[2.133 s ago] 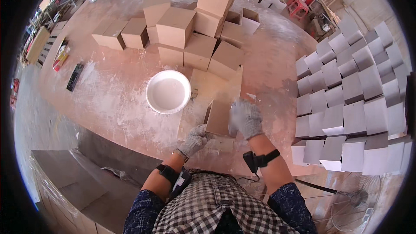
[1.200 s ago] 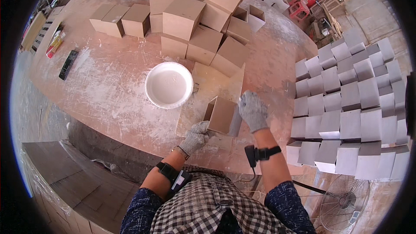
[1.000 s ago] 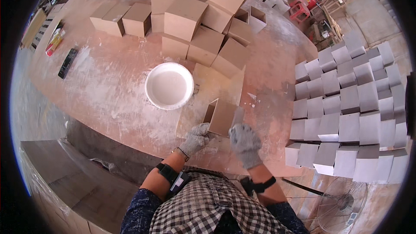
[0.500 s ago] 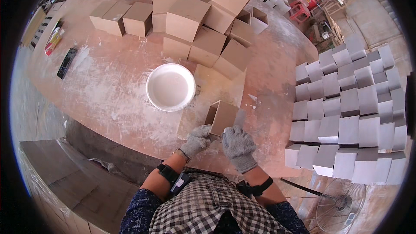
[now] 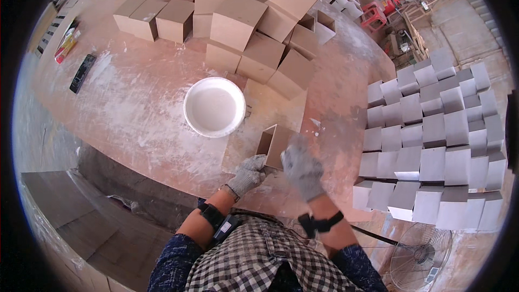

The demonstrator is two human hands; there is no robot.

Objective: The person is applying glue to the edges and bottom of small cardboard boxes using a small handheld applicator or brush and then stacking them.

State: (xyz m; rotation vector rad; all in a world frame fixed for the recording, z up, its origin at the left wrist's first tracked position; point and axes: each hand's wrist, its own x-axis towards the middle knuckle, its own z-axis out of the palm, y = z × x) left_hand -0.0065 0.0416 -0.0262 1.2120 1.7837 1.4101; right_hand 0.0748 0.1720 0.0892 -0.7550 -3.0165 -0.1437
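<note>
A brown box (image 5: 281,139), its open end turned to the left, sits near the table's front edge. My left hand (image 5: 248,174), in a grey knitted glove, is closed on the box's near left corner. At the box's right side is my right hand (image 5: 304,168), gloved alike and smeared by motion. Its fingers are curled like a fist, and whatever they hold is hidden. Beyond the box, to the left, stands a round white basin (image 5: 241,113) of whitish stuff.
Brown boxes (image 5: 238,21) are piled at the table's far side. A black remote-like object (image 5: 82,73) lies at left. Stacked pale boxes (image 5: 434,128) stand at right, with a fan (image 5: 420,257) below them. White smears mark the reddish table (image 5: 146,108).
My right hand has moved up along the box's right side, away from me. My left hand stays at the near corner, and the box has barely shifted.
</note>
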